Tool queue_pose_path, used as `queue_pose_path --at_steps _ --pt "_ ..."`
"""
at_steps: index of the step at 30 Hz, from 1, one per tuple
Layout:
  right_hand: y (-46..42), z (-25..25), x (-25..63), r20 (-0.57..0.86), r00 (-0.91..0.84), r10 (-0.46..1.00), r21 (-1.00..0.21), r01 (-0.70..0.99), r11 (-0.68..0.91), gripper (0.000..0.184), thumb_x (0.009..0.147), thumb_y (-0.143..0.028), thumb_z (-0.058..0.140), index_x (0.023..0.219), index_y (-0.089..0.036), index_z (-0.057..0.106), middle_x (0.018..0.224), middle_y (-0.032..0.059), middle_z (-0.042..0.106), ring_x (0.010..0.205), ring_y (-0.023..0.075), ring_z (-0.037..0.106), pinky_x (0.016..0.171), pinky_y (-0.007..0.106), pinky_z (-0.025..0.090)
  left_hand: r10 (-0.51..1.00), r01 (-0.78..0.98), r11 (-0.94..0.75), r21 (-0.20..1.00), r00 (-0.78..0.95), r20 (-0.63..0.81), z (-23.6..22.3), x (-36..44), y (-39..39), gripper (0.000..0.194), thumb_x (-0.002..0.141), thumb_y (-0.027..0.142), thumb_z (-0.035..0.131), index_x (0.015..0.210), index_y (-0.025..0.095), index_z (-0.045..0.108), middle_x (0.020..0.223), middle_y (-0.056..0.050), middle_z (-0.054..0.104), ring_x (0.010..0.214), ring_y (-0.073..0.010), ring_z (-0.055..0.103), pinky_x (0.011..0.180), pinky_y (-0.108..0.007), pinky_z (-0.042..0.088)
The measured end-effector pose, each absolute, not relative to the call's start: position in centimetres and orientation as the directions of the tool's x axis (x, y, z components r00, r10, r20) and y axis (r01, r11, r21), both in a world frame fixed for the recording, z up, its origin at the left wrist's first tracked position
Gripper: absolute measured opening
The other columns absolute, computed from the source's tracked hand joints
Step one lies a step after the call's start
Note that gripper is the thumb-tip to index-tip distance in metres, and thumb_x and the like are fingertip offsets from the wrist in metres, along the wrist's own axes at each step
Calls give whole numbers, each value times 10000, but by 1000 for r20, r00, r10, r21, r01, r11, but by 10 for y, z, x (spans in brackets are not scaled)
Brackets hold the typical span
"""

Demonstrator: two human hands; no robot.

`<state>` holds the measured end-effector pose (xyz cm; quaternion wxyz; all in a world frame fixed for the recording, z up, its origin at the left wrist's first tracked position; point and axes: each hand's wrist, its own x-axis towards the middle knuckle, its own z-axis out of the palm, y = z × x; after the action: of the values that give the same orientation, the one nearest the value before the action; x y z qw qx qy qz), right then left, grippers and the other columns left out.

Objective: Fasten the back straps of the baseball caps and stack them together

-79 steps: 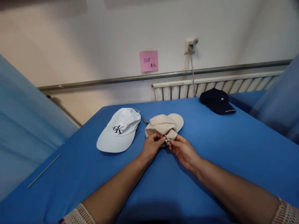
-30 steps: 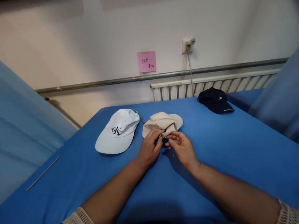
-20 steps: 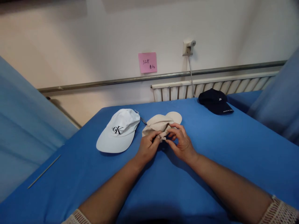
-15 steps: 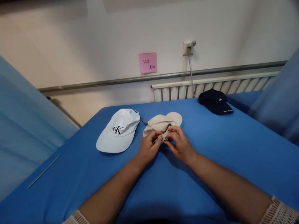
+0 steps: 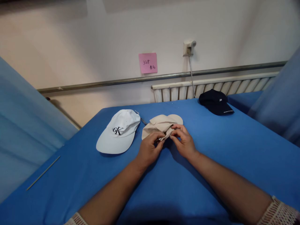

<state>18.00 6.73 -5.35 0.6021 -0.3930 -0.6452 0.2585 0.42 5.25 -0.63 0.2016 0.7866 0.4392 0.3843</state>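
A beige baseball cap (image 5: 159, 122) lies crumpled on the blue-covered table (image 5: 150, 193), its brim pointing away to the right and its back edge toward me. My left hand (image 5: 150, 149) pinches that back edge between thumb and fingers, with a small shiny bit, perhaps a buckle, showing at the fingertips. On the other side of the back opening, my right hand (image 5: 184, 141) grips the fabric with thumb and fingers. The fingers partly hide the strap. To the left rests a white cap (image 5: 119, 131) with black "CK" letters.
A navy cap (image 5: 215, 101) sits at the far right near the radiator (image 5: 180, 90). A thin stick (image 5: 43, 172) lies at the left. Blue curtains (image 5: 25, 134) hang on both sides. A pink note (image 5: 148, 63) and a plugged socket (image 5: 188, 48) are on the wall.
The beige cap's back edge has been shifted and refolded between my fingers. My right hand let up its pinch about a second ago and now grips the fabric slightly farther right. The other caps stay put.
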Motion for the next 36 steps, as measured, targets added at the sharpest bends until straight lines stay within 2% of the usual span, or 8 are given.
queue_pose_path --at_steps 4,8,12,15,18,27,31,36 --pt "63 -55 175 394 160 905 -911 195 363 138 778 -309 648 675 -219 628 846 23 559 686 149 538 646 293 440 785 609 -604 514 347 513 -12 2 54 167 845 139 523 970 192 620 992 -70 669 890 -182 607 811 -293 466" --pt "50 -47 166 -29 95 995 -994 -106 -19 290 779 -474 639 701 -195 645 610 -22 533 461 95 426 451 244 316 693 627 -685 372 402 598 -18 -1 56 196 855 96 496 990 198 594 1028 -73 667 983 -198 606 880 -339 475" --pt "42 -40 161 -325 -88 941 -782 -535 -320 267 737 -420 716 820 -174 651 726 4 640 506 84 528 439 206 361 615 596 -750 286 470 633 -23 0 58 222 849 69 506 1017 196 577 1036 -73 665 1002 -192 603 898 -351 488" --pt "44 -40 163 -368 -64 928 -636 -710 -302 195 653 -220 793 726 -171 619 655 -19 625 537 74 550 459 176 394 583 580 -775 250 506 636 -27 1 59 196 843 62 510 982 188 568 1022 -75 659 986 -188 604 884 -343 497" --pt "47 -39 165 -400 -10 916 -594 -758 -268 201 624 -114 769 654 -165 577 588 -27 604 527 70 549 440 159 383 577 590 -774 229 511 637 -30 1 61 176 836 57 508 943 187 560 999 -75 654 956 -188 608 856 -340 506" --pt "51 -42 163 -404 121 907 -675 -708 -207 174 568 -84 665 657 -170 542 540 -43 579 456 63 508 386 168 330 568 573 -789 221 544 618 -35 7 58 198 814 47 509 949 186 546 1005 -79 641 955 -189 613 841 -330 508" --pt "55 -47 164 -363 94 927 -682 -704 -196 201 555 -92 675 629 -178 508 492 -81 509 399 32 407 377 164 300 572 553 -794 254 535 622 -37 7 58 183 811 45 504 921 187 536 1000 -81 639 947 -188 615 837 -331 509" --pt "54 -51 163 -368 4 930 -669 -696 -261 185 631 -180 741 721 -162 581 605 -35 601 460 53 481 405 172 358 622 571 -756 318 479 619 -36 6 61 169 805 55 513 900 193 525 993 -84 635 946 -197 608 838 -350 506"
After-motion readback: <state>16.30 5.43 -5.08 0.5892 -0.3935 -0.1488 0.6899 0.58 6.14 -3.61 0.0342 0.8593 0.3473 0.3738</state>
